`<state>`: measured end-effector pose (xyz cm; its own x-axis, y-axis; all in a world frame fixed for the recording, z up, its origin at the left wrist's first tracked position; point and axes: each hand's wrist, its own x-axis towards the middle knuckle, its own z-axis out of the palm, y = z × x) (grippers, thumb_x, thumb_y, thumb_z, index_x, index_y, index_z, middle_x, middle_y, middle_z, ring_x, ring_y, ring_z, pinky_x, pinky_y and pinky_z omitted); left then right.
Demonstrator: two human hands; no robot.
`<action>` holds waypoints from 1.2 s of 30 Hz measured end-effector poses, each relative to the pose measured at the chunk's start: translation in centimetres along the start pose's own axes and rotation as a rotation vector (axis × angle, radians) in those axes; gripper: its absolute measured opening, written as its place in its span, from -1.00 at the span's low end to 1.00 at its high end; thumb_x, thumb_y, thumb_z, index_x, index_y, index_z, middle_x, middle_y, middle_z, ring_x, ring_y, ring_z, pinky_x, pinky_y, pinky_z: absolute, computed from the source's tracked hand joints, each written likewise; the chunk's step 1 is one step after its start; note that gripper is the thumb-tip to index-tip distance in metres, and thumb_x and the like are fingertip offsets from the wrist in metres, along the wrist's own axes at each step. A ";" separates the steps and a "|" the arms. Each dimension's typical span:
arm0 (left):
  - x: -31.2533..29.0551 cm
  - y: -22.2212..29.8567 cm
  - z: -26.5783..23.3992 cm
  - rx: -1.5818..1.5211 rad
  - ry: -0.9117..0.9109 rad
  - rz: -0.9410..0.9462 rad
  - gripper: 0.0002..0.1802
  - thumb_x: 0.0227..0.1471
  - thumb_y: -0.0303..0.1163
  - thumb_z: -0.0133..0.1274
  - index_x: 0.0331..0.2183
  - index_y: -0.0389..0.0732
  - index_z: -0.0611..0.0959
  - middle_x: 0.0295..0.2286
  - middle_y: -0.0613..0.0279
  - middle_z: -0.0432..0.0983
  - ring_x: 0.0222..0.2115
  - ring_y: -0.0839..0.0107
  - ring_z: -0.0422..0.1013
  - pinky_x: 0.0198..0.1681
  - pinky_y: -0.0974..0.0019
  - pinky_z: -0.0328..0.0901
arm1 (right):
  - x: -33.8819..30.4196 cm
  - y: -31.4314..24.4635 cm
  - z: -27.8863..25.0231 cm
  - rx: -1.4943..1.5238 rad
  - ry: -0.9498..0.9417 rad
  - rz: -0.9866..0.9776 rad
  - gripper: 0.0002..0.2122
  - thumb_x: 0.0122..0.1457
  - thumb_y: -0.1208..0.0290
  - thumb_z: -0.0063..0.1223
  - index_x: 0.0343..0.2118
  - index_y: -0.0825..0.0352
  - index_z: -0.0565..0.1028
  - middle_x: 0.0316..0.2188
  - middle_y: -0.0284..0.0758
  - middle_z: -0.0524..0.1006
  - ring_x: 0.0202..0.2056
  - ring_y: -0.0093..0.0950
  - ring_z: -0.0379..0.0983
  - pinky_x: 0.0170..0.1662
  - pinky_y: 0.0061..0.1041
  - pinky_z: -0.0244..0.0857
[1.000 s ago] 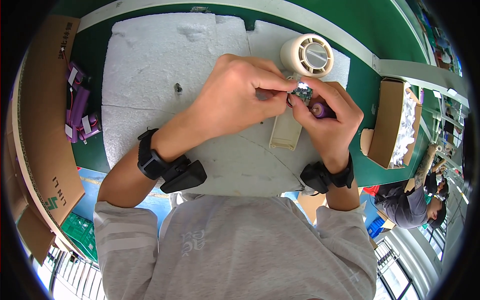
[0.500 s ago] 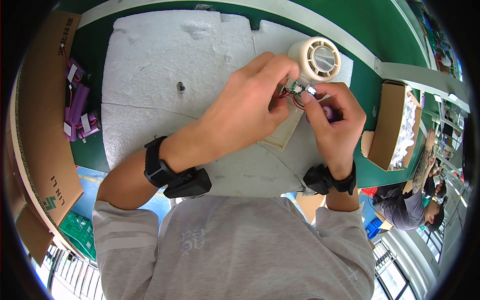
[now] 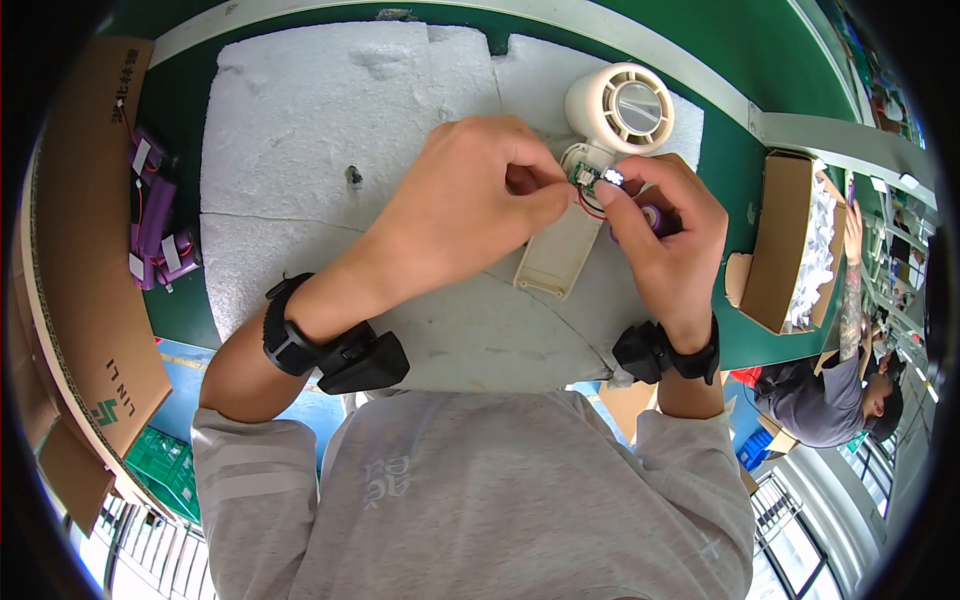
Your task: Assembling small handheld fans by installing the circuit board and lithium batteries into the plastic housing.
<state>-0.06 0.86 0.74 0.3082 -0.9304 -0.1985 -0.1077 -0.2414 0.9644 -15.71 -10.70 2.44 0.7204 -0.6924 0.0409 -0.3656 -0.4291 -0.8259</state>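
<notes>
1. The left hand [image 3: 470,205] pinches a small green circuit board [image 3: 585,178] with closed fingers, above the white foam sheet [image 3: 330,120] near the tabletop's far edge.
2. The right hand [image 3: 665,235] grips a purple battery cell [image 3: 655,215], fingers curled shut.
3. The board looks light, stiff and fragile (thin red wires attached); its edges seem the safest hold.
4. The cream fan housing [image 3: 600,160] lies beneath.

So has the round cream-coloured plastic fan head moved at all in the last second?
Cannot tell for sure: the round cream-coloured plastic fan head sits at the same corner of the white foam sheet; its small shift in the picture looks like the camera's own.
</notes>
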 end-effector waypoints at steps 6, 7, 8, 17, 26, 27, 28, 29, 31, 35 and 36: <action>0.0 0.3 0.3 -0.081 0.028 0.052 -0.71 -0.13 -0.58 0.15 -0.26 -0.23 0.54 -0.32 0.33 0.48 -0.53 0.63 0.37 -0.48 0.52 0.28 | 0.0 0.1 -0.6 -0.108 -0.067 -0.219 -0.83 -0.04 0.60 0.23 -0.33 0.39 0.57 -0.44 -0.35 0.50 -0.57 -0.66 0.36 -0.55 -0.71 0.18; 0.0 0.3 0.3 -0.080 0.027 0.049 -0.71 -0.13 -0.58 0.15 -0.26 -0.23 0.54 -0.32 0.33 0.48 -0.53 0.63 0.37 -0.48 0.52 0.28 | -0.1 0.1 -0.7 -0.147 -0.102 -0.256 -0.83 -0.03 0.61 0.22 -0.32 0.41 0.56 -0.41 -0.35 0.49 -0.56 -0.68 0.34 -0.53 -0.73 0.15; 0.1 0.2 0.3 -0.061 0.004 0.054 -0.68 -0.14 -0.59 0.14 -0.24 -0.22 0.52 -0.30 0.34 0.48 -0.53 0.63 0.37 -0.48 0.52 0.28 | -0.1 0.1 -0.6 -0.143 -0.102 -0.253 -0.83 -0.03 0.61 0.22 -0.32 0.41 0.56 -0.41 -0.35 0.49 -0.56 -0.68 0.34 -0.53 -0.73 0.15; 0.6 0.0 0.8 0.003 0.001 0.093 -0.62 -0.18 -0.62 0.08 -0.21 -0.19 0.50 -0.26 0.33 0.50 -0.56 0.65 0.36 -0.52 0.52 0.25 | -0.2 0.1 0.1 -0.210 -0.001 -0.307 -0.82 -0.06 0.63 0.23 -0.33 0.38 0.57 -0.41 -0.34 0.50 -0.55 -0.67 0.36 -0.52 -0.72 0.19; 0.6 0.4 0.7 0.019 -0.034 0.033 -0.62 -0.18 -0.62 0.06 -0.21 -0.21 0.49 -0.30 0.28 0.51 -0.56 0.65 0.36 -0.52 0.52 0.26 | -0.4 0.1 0.1 -0.189 0.047 -0.264 -0.83 -0.08 0.60 0.26 -0.37 0.35 0.58 -0.48 -0.35 0.51 -0.58 -0.66 0.41 -0.56 -0.70 0.23; 0.5 0.3 0.7 0.017 -0.032 0.032 -0.62 -0.18 -0.62 0.06 -0.21 -0.21 0.49 -0.30 0.28 0.51 -0.56 0.65 0.36 -0.52 0.52 0.26 | -0.4 0.0 0.1 -0.196 0.062 -0.281 -0.83 -0.10 0.58 0.28 -0.38 0.32 0.59 -0.51 -0.35 0.52 -0.60 -0.63 0.42 -0.58 -0.67 0.24; 0.5 0.0 0.8 0.014 -0.026 0.070 -0.62 -0.17 -0.61 0.06 -0.20 -0.21 0.48 -0.32 0.27 0.51 -0.56 0.64 0.36 -0.52 0.51 0.27 | -0.4 0.1 0.2 -0.196 0.059 -0.283 -0.83 -0.10 0.58 0.28 -0.38 0.32 0.59 -0.51 -0.35 0.52 -0.60 -0.63 0.42 -0.58 -0.67 0.24; 0.5 -0.3 0.8 0.011 -0.020 0.107 -0.62 -0.16 -0.61 0.07 -0.19 -0.22 0.48 -0.35 0.26 0.52 -0.56 0.64 0.37 -0.51 0.50 0.28 | -0.4 0.1 0.3 -0.182 0.060 -0.270 -0.83 -0.10 0.58 0.28 -0.38 0.32 0.59 -0.51 -0.36 0.52 -0.61 -0.64 0.41 -0.59 -0.67 0.23; 0.6 -0.4 0.7 0.006 -0.013 0.142 -0.63 -0.15 -0.61 0.07 -0.19 -0.22 0.48 -0.37 0.26 0.52 -0.56 0.63 0.37 -0.51 0.50 0.29 | -0.4 0.1 0.4 -0.154 0.061 -0.242 -0.83 -0.10 0.58 0.28 -0.38 0.32 0.59 -0.50 -0.36 0.52 -0.62 -0.66 0.38 -0.59 -0.68 0.22; 0.9 -0.5 0.0 -0.126 -0.112 0.083 -0.65 -0.07 -0.62 0.08 -0.16 -0.22 0.52 -0.37 0.23 0.55 -0.51 0.60 0.42 -0.44 0.47 0.34 | -0.4 0.2 0.5 -0.145 0.077 -0.250 -0.84 -0.10 0.59 0.28 -0.39 0.33 0.58 -0.54 -0.39 0.51 -0.65 -0.70 0.32 -0.61 -0.71 0.17; 1.1 -0.7 0.0 -0.091 -0.113 0.128 -0.66 -0.05 -0.63 0.08 -0.16 -0.21 0.55 -0.35 0.20 0.56 -0.49 0.56 0.44 -0.41 0.46 0.36 | -0.4 0.1 0.5 -0.146 0.078 -0.245 -0.84 -0.10 0.59 0.28 -0.39 0.33 0.58 -0.54 -0.39 0.51 -0.65 -0.70 0.32 -0.61 -0.71 0.17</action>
<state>0.36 -0.03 -0.12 0.1889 -0.9782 -0.0868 -0.0515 -0.0982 0.9938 -15.73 -10.13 2.05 0.7522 -0.5977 0.2774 -0.2708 -0.6641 -0.6969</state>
